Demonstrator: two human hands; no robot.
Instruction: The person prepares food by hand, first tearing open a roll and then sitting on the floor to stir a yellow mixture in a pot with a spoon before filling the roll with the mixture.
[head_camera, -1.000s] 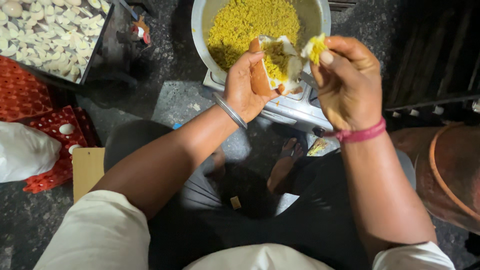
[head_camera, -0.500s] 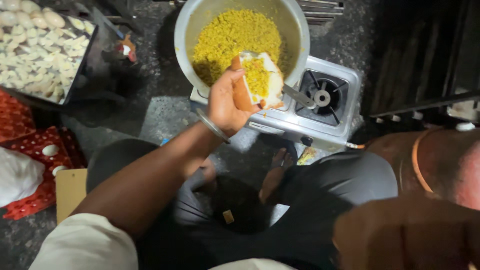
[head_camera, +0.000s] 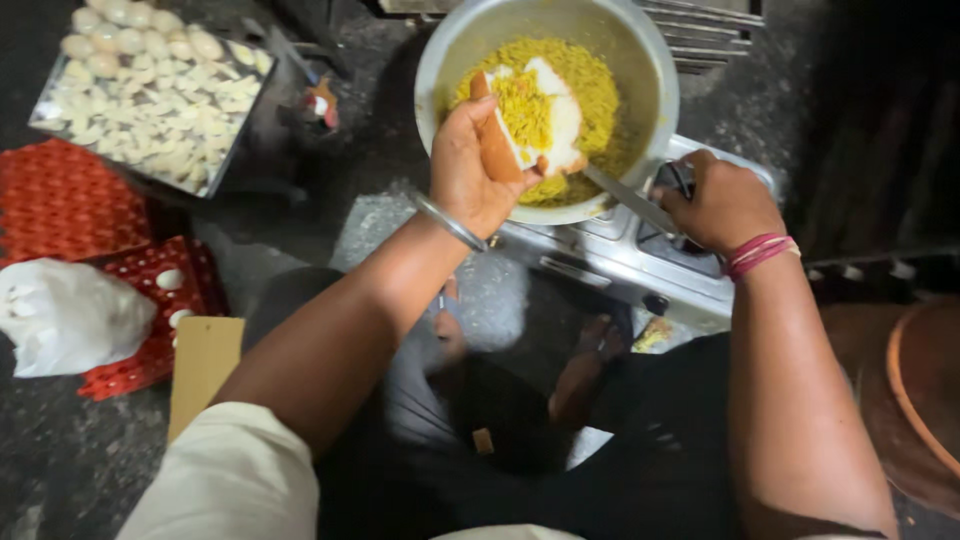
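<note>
Right hand has dropped back in, now gripping a knife by the stove. Left hand grips the split, filled bun over the pot of yellow mix.

A makeshift cooking spot at floor level, of the street-stall or back-kitchen kind, is shown. A small metal gas stove is set on dark, rough ground, and a large steel bowl of yellow filling is placed on it. A metal tray of peeled and cut boiled eggs is seen at upper left, beside red egg cartons in which a few eggs remain. A white plastic bag and a piece of cardboard are laid nearby.
</note>
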